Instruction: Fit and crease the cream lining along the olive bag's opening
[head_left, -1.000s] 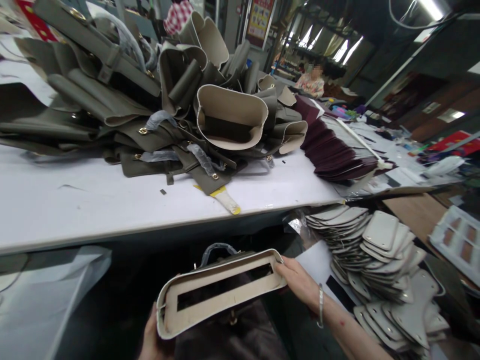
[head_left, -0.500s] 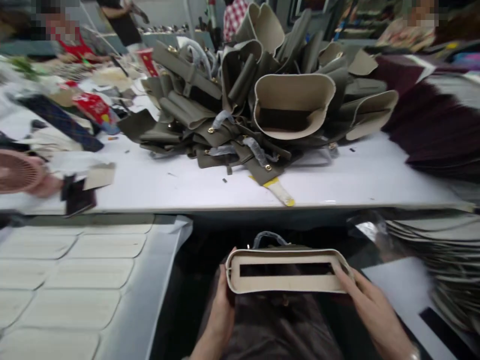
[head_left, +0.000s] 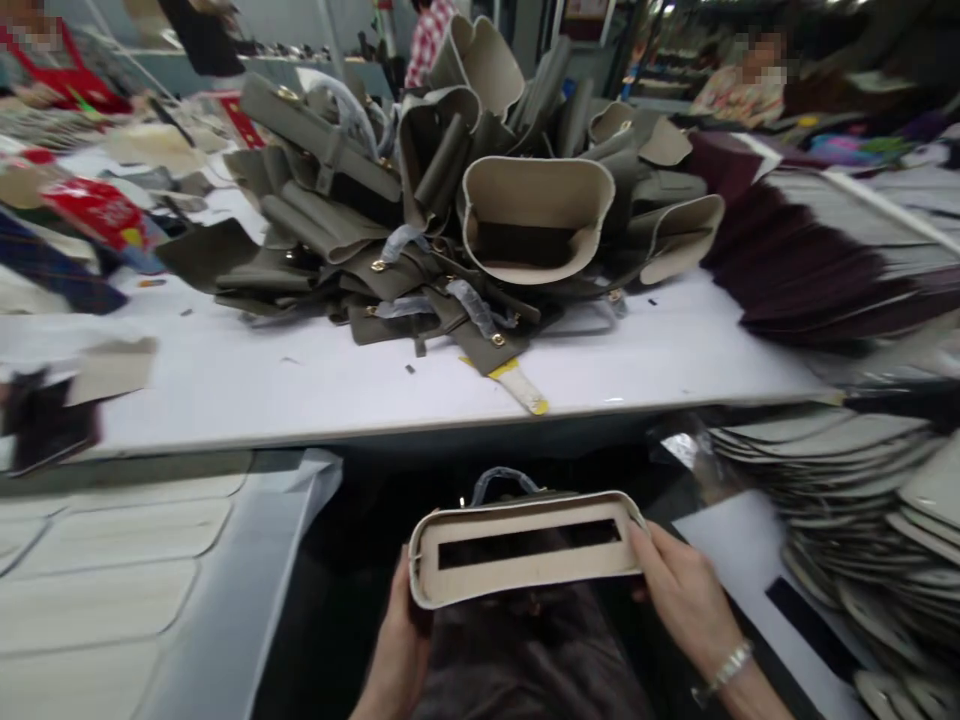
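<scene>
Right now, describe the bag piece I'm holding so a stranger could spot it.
Below the near edge of the white table, the left hand and right hand grip the ends of the bag shell. Unlike the piled shells above, its cream rim frames a long dark slot.

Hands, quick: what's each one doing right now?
Left hand: closed on the left end of the bag shell.
Right hand: closed on its right end.

Readable text: none you can make out. The red packet [head_left: 96, 212], left of the heap of grey bag shells [head_left: 450, 200], carries print too blurred to read; likewise the poster [head_left: 583, 8] behind that heap.
</scene>
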